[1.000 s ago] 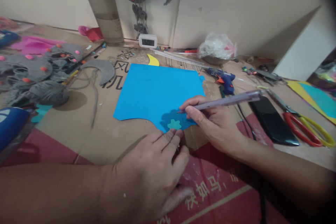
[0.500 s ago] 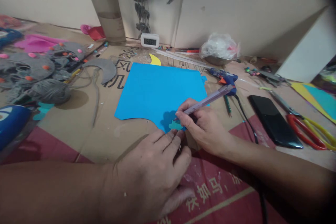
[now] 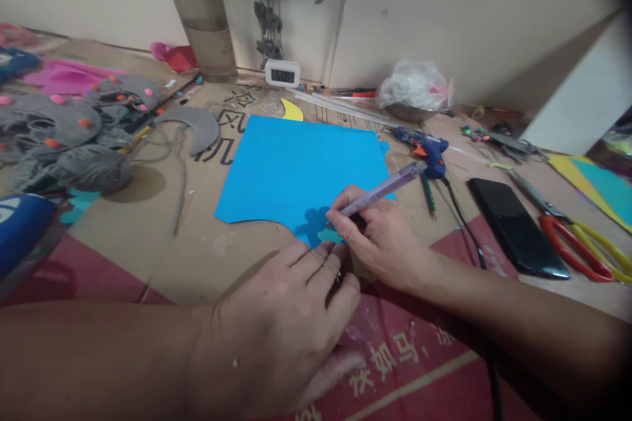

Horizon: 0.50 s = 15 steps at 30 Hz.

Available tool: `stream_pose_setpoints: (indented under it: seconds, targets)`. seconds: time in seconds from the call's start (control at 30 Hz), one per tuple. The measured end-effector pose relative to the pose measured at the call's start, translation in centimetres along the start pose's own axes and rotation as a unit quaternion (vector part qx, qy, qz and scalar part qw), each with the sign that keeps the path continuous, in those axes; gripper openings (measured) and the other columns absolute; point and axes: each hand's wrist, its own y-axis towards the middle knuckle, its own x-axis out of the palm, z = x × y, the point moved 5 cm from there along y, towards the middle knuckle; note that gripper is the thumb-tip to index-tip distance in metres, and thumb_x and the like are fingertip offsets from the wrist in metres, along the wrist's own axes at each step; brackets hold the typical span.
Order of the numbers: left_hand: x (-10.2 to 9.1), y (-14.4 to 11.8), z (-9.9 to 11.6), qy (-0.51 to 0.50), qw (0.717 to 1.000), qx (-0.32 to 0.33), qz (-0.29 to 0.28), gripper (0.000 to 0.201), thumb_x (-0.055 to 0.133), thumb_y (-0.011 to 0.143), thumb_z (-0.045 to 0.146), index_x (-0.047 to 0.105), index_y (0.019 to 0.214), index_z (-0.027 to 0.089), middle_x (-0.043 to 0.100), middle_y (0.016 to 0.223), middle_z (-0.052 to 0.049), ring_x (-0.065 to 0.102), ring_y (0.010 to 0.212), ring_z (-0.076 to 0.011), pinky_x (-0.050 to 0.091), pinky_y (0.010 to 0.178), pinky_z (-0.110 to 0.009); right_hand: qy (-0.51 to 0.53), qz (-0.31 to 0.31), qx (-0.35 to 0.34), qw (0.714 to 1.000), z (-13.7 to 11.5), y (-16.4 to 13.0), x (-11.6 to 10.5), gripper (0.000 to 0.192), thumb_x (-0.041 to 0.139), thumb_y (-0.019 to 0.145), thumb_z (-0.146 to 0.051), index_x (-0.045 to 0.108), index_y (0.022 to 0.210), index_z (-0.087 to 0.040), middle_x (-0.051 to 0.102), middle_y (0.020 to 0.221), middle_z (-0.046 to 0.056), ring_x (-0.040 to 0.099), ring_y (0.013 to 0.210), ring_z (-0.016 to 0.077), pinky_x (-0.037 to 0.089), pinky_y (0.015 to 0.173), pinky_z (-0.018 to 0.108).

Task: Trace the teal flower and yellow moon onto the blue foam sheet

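Observation:
A blue sheet (image 3: pixel 296 171) with a curved cut in its near edge lies on the cardboard. On its near edge rests a small teal cut-out (image 3: pixel 328 235), partly covered by my fingers. My left hand (image 3: pixel 296 302) lies palm down, fingers stretched out, the fingertips pressing at the cut-out and the sheet's edge. My right hand (image 3: pixel 380 237) is closed round a pale purple pen (image 3: pixel 380 192), held tilted with its tip down by the upper edge of the cut-out. The tip itself is mostly hidden by the fingers.
To the right are a glue gun (image 3: pixel 427 151), a green pencil (image 3: pixel 428 196), a black phone (image 3: pixel 513 227) and scissors (image 3: pixel 567 237). Grey felt crescents and yarn (image 3: pixel 93 168) lie left. Behind the sheet stand a small clock (image 3: pixel 282 74) and a bottle (image 3: pixel 202 20).
The pen's upper end has dipped and shifted left, and its tip end has moved slightly left along the cut-out. My left hand stays in place.

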Motion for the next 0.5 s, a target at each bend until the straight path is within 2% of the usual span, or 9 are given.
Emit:
stream_pose_setpoints:
  seconds: [0.5]
  targets:
    - [0.03,-0.09,-0.05,0.004,1.0,0.003,-0.001,0.059,0.045,0.094,0.053,0.058,0.125,0.005,0.062,0.125,-0.023,0.057,0.12,-0.0375,0.047,0.096,-0.047,-0.027,-0.002,-0.014,1.0,-0.39,0.12,0.06,0.026,0.048,0.097,-0.029,0.054,0.074,-0.018,0.059,0.072,0.0,0.055,0.063,0.0108,0.038,0.061,0.025]
